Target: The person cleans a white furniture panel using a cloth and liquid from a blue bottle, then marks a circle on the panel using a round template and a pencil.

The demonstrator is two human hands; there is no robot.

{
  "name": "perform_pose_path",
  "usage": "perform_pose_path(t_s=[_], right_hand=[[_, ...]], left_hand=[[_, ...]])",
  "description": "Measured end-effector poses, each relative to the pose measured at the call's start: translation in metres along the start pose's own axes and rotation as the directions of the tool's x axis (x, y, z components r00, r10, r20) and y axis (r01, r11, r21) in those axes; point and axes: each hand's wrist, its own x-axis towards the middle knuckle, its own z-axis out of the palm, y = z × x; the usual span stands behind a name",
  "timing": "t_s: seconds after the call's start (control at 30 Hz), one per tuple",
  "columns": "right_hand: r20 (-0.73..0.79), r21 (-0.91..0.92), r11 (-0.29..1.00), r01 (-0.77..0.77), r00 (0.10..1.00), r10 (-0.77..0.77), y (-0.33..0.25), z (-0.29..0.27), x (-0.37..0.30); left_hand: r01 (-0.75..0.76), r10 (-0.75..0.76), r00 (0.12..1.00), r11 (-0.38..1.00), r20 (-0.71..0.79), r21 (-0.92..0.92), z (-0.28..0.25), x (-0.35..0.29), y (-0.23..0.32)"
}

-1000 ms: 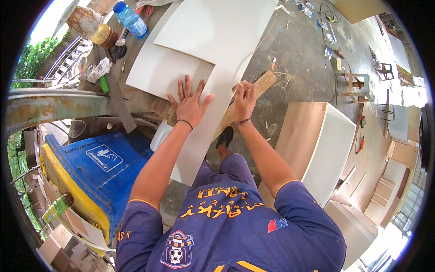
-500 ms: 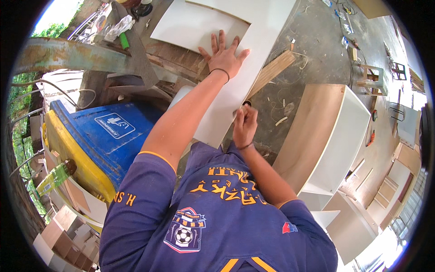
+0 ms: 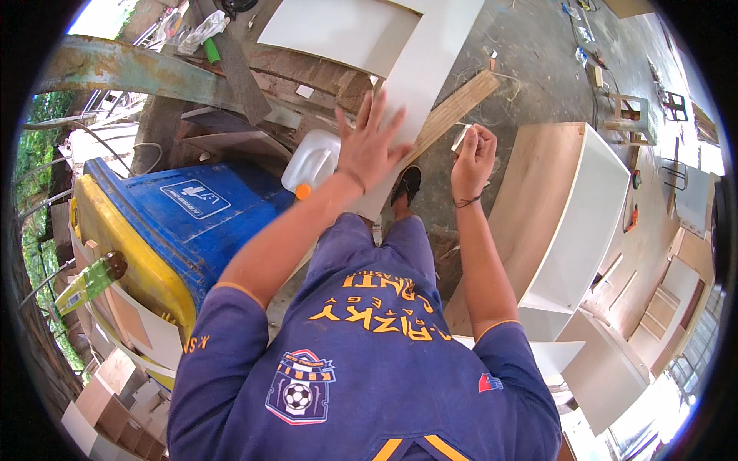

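1. Pinching a small pale piece [image 3: 460, 140] between thumb and fingers — that's the right hand [image 3: 473, 163], closed on it, out past the right edge of the long white panel [image 3: 432, 73]. Exactly what the piece is, I can't make out.
2. Over to the left hand [image 3: 367, 156]: open, fingers fanned, nothing gripped, right over the panel's left edge. Pressing or just above? Can't tell from this angle.
3. And the panel itself — it runs from the top of the view down to the person's thighs, with a white board [image 3: 338, 32] at its far left.
4. Slanting out at the panel's right side, a wooden plank [image 3: 459, 109]; near its lower end, a black shoe [image 3: 410, 181].
5. Left of the left hand, a white jug [image 3: 311, 157] with an orange cap [image 3: 303, 191], beside the blue bin [image 3: 219, 211].
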Motion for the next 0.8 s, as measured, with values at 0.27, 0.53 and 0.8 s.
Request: perform_pose_path(t_s=[0.27, 0.53, 0.8], right_hand=[[0.141, -0.088, 0.991, 0.097, 0.986, -0.084, 0.012, 0.027, 0.037], [0.125, -0.092, 0.981, 0.169, 0.980, -0.157, 0.024, 0.055, 0.101], [0.107, -0.114, 0.966, 0.234, 0.969, -0.222, 0.032, 0.061, 0.087]], left_hand=[[0.252, -0.301, 0.953, 0.856, -0.037, -0.452, -0.008, -0.117, -0.003], [0.344, -0.370, 0.927, 0.899, -0.052, -0.271, -0.025, -0.122, 0.014], [0.370, -0.427, 0.904, 0.777, 0.007, -0.510, -0.014, -0.116, -0.010]])
